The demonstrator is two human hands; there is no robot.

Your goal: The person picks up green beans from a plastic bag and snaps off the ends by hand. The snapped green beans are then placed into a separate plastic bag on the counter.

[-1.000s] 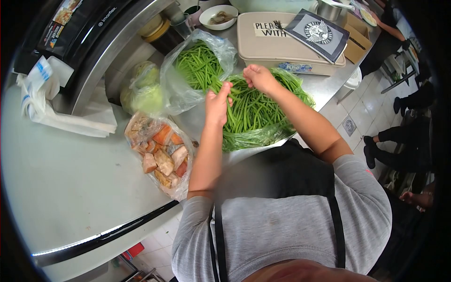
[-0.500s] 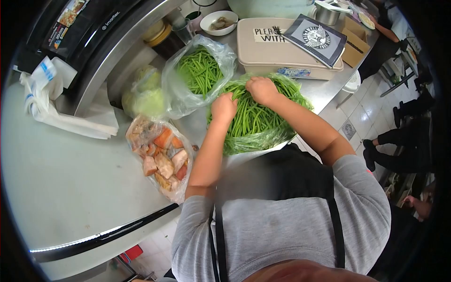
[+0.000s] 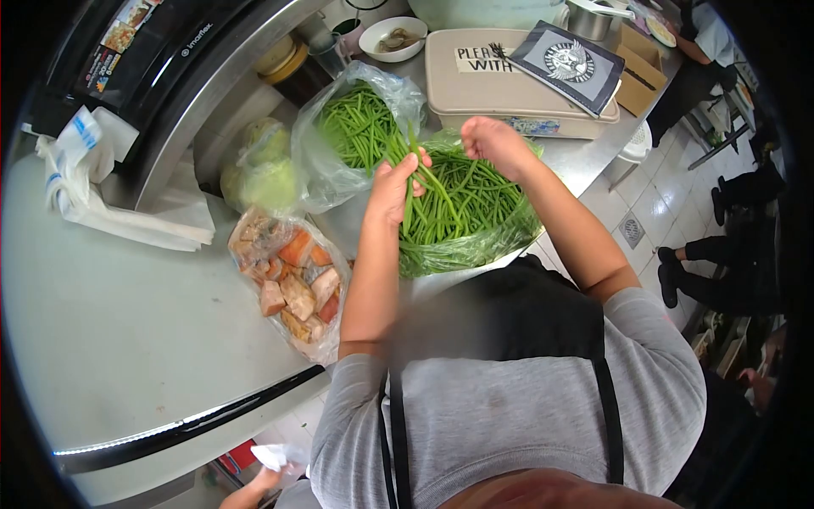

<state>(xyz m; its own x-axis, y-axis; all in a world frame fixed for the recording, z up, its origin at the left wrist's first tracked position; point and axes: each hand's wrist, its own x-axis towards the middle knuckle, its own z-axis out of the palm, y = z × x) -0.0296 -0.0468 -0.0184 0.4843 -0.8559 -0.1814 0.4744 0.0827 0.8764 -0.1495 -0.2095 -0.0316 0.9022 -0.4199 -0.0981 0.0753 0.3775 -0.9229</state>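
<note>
Left hand point(image 3: 392, 188) grips a few long green beans point(image 3: 410, 208), lifted off the heap in the clear plastic bag point(image 3: 475, 242); right hand point(image 3: 494, 140) curls closed just beyond. Working low over that bag seems wise: the steel counter point(image 3: 127, 322) ends right beside it, and open room lies left.

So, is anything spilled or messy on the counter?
Nothing is spilled. The green beans are inside their bags, apart from a few in the left hand. Only the booklet lies crooked on the beige box.
</note>
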